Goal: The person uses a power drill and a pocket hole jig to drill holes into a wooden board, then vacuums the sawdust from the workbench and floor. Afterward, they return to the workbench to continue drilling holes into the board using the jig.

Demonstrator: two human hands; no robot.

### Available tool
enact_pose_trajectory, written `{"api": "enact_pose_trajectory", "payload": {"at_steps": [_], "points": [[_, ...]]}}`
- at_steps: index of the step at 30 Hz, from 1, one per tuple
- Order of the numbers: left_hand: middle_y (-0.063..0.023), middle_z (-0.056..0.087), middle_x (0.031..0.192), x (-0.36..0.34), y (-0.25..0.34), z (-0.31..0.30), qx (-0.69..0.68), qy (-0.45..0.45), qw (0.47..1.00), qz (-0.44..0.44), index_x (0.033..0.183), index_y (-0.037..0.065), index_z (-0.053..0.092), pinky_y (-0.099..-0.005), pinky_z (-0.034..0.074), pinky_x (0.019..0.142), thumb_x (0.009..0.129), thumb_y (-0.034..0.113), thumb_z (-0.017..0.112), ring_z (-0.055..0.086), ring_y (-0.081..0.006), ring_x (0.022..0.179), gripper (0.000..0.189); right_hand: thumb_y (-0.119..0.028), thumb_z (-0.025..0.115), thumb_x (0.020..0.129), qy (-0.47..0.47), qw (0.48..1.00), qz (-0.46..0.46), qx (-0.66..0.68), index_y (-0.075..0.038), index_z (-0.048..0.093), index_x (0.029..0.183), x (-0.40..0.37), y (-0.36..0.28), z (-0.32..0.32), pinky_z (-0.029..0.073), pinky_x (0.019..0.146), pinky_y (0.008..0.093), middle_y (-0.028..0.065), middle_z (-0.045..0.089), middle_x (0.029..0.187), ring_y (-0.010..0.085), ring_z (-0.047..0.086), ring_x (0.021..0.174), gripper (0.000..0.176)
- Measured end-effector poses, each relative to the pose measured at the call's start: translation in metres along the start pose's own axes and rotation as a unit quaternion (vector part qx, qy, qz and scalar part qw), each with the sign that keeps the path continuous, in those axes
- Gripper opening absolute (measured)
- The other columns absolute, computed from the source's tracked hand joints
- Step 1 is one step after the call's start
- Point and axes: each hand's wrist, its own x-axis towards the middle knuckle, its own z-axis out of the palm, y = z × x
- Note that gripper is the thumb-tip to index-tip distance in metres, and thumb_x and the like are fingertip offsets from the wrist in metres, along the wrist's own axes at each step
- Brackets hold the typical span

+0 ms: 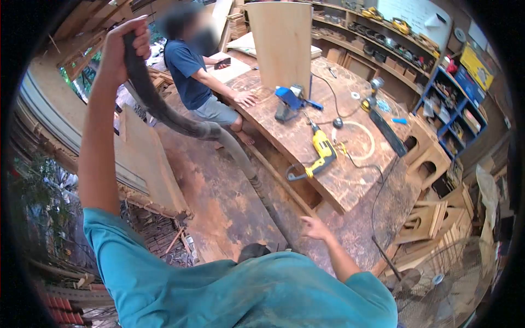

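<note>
My left hand is raised high at the upper left and shut around a thick dark flexible hose. The hose hangs down from it, runs diagonally over the reddish floor and ends near a dark rounded shape at the edge of my teal shirt. My right hand is held out low with its fingers spread, just right of the hose's lower stretch and holding nothing.
Another person in a dark blue shirt sits by the wooden workbench, one hand on it. On the bench lie a yellow corded drill, a blue tool and an upright plywood panel. Wooden stools, shelves and a fan stand at right.
</note>
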Motion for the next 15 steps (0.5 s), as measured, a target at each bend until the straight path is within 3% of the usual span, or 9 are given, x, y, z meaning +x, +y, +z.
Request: {"api": "enact_pose_trajectory", "payload": {"at_steps": [2,4,8,10,15], "points": [[0.0034,0.040,0.062,0.029,-0.023,-0.023,-0.010,-0.014,1.000,-0.005,0.078,0.012,0.045,-0.0251,0.039,0.050,0.101,0.024,0.053,0.040,-0.0085,0.050,0.027,-0.040,0.082,0.071,0.025,0.993,-0.110,-0.016,-0.010,0.035,0.154,0.072,-0.048,0.025,0.036,0.116,0.0426,0.0211,0.043,0.152,0.0349,0.044,0.139,0.100],[0.0038,0.041,0.060,0.057,-0.053,-0.045,-0.001,-0.006,1.000,-0.017,0.077,0.013,0.046,-0.0257,0.038,0.051,0.101,0.025,0.054,0.040,-0.0090,0.049,0.028,-0.038,0.080,0.073,0.073,0.993,-0.079,-0.053,-0.008,0.028,0.156,0.129,-0.109,0.043,0.035,0.117,0.0429,0.0210,0.040,0.155,0.0366,0.040,0.141,0.102],[0.0039,0.042,0.058,0.108,-0.134,-0.103,-0.044,-0.075,0.993,-0.081,0.073,0.014,0.048,-0.0268,0.039,0.051,0.098,0.030,0.057,0.041,-0.0087,0.048,0.032,-0.034,0.078,0.076,0.148,0.989,0.007,0.005,-0.007,0.030,0.155,0.246,-0.147,0.084,0.035,0.116,0.0427,0.0218,0.042,0.152,0.0366,0.041,0.141,0.096],[0.0019,0.045,0.058,0.129,-0.189,-0.122,0.014,-0.090,0.992,-0.083,0.071,0.012,0.049,-0.0280,0.039,0.048,0.096,0.030,0.059,0.044,-0.0093,0.048,0.032,-0.032,0.077,0.077,0.186,0.982,0.020,0.013,-0.006,0.031,0.154,0.300,-0.161,0.099,0.036,0.116,0.0423,0.0218,0.043,0.152,0.0367,0.042,0.140,0.093],[-0.0019,0.051,0.058,0.187,-0.359,-0.153,-0.031,-0.193,0.967,-0.163,0.071,0.007,0.056,-0.0301,0.044,0.047,0.095,0.022,0.059,0.051,-0.0128,0.049,0.028,-0.033,0.077,0.077,0.262,0.963,0.030,0.064,-0.007,0.032,0.154,0.394,-0.256,0.075,0.035,0.116,0.0423,0.0219,0.044,0.151,0.0371,0.041,0.141,0.094]]}}
